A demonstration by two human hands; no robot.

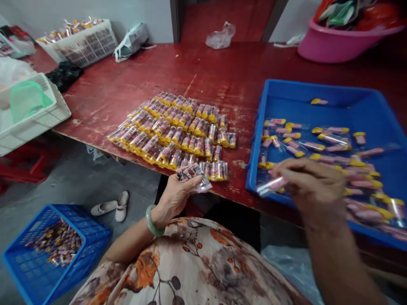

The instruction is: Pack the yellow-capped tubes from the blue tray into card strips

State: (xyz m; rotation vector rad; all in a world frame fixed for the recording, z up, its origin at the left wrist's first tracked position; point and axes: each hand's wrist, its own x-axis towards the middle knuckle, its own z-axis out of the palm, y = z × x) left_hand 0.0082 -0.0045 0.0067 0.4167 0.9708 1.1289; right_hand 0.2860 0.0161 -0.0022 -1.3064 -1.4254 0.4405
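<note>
My left hand (pixel 176 197) is closed on a small stack of printed cards (pixel 193 177), thumb on top, just off the front edge of the table. Between the fingers of my right hand (pixel 313 186) is a small clear tube (pixel 271 186) with pink inside, blurred by motion, above the near left rim of the blue tray (pixel 259 140). Loose pink tubes with yellow ends (pixel 337 159) lie scattered in that tray. In front of my left hand, rows of similar clear tubes with yellow ends (pixel 174 127) are stacked on the red table (pixel 241 67).
A blue crate (pixel 95 233) of tubes stands on the floor at left, near a pair of slip-on shoes (pixel 121 206). Along the back are a white basket (pixel 95 44) filled with tubes, a plastic bag (pixel 221 36) and a pink tub (pixel 333 44). A white crate (pixel 38 116) sits at left.
</note>
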